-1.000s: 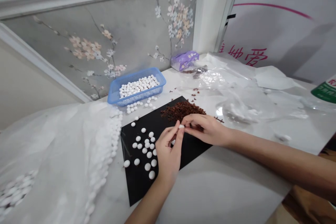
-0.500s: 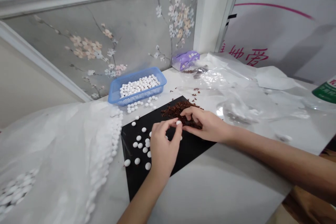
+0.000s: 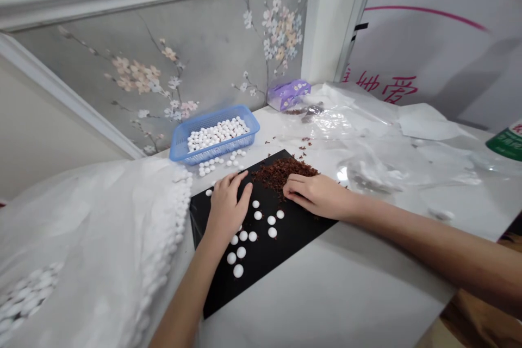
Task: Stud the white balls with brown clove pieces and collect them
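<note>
Round balls (image 3: pixel 272 232) (white), crumbly heap (image 3: pixel 279 173).

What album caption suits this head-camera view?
Left hand over a black mat dotted with white balls, right hand at a brown heap, blue basket beyond.

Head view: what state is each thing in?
Black mat, flat, partly covered.
White balls, loose, scattered on the mat.
Brown heap, loose, uncontained.
Blue basket, upright, part-filled with balls.
Left hand, open, over the mat.
Right hand, fingers curled at the heap; grip hidden.
Clear plastic, crumpled.
Purple packet, open or shut unclear.
White sheeting, rumpled.
</note>
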`<state>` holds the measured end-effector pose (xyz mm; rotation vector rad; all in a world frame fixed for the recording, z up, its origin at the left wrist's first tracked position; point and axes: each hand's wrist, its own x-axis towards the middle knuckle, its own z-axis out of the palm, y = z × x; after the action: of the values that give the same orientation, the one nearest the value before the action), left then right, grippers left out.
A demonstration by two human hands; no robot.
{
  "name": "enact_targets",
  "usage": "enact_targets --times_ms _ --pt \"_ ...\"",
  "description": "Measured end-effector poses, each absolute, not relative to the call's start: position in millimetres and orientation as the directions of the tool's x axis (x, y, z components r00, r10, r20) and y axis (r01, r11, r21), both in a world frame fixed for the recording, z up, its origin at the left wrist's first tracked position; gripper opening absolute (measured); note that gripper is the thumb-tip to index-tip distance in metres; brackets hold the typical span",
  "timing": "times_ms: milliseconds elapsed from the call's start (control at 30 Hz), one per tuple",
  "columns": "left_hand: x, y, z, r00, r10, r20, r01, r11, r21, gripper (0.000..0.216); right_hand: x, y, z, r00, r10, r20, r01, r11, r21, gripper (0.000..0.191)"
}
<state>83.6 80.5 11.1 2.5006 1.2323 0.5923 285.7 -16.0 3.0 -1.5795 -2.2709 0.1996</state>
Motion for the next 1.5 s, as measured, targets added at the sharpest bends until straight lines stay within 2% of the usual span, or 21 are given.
enact_targets --times_ms 167,267,467,567,700,800,833,933,1000,1067,1100,1200,1333,1500 --pt "92 106 9 0.650 0.723 0.236 0.688 -0.691 0.223 0.040 285 -17 5 -0.236 0.928 0.288 0.856 0.339 -0.390 0.017" --pt "93 112 12 0.664 0.714 0.220 0.696 -0.699 0.166 0.035 286 -18 5 -0.211 0.918 0.336 0.836 0.348 -0.424 0.015" --pt "88 105 12 0.690 0.662 0.294 0.685 -0.728 0.030 0.033 284 -19 4 -0.195 0.876 0.442 0.816 0.395 -0.423 0.015" --pt "89 107 9 0.723 0.640 0.260 0.657 -0.753 0.027 0.031 284 -20 4 -0.215 0.864 0.456 0.810 0.419 -0.411 0.015" --pt "89 112 9 0.722 0.651 0.236 0.635 -0.758 0.148 0.027 283 -19 3 -0.212 0.861 0.463 0.810 0.420 -0.409 0.016" --pt "91 105 14 0.690 0.650 0.319 0.601 -0.760 0.249 0.025 284 -19 4 -0.174 0.849 0.498 0.771 0.432 -0.467 0.017" --pt "95 99 16 0.670 0.649 0.360 0.565 -0.761 0.320 0.024 284 -19 5 -0.145 0.849 0.508 0.744 0.432 -0.509 0.016" --pt "111 68 18 0.571 0.689 0.447 0.337 -0.693 0.638 0.019 284 -19 9 0.045 0.878 0.477 0.623 0.348 -0.700 0.013" --pt "124 40 15 0.479 0.774 0.415 0.189 -0.552 0.812 0.017 286 -19 12 0.189 0.901 0.390 0.497 0.255 -0.830 0.017" --pt "134 11 9 0.334 0.878 0.343 0.094 -0.393 0.915 0.023 287 -19 16 0.263 0.914 0.308 0.377 0.196 -0.905 0.021" --pt "137 0 6 0.268 0.913 0.309 0.064 -0.337 0.939 0.026 288 -19 18 0.278 0.916 0.288 0.335 0.189 -0.923 0.022" --pt "140 -20 0 0.293 0.924 0.245 -0.012 -0.253 0.967 0.031 289 -20 21 0.287 0.917 0.278 0.275 0.199 -0.941 0.022" --pt "138 -17 0 0.266 0.956 0.122 -0.011 -0.124 0.992 0.022 288 -22 23 0.226 0.949 0.219 0.215 0.170 -0.962 0.022" --pt "138 -12 1 0.267 0.954 0.139 -0.012 -0.141 0.990 0.024 287 -24 23 0.079 0.987 0.141 0.076 0.135 -0.988 0.023"
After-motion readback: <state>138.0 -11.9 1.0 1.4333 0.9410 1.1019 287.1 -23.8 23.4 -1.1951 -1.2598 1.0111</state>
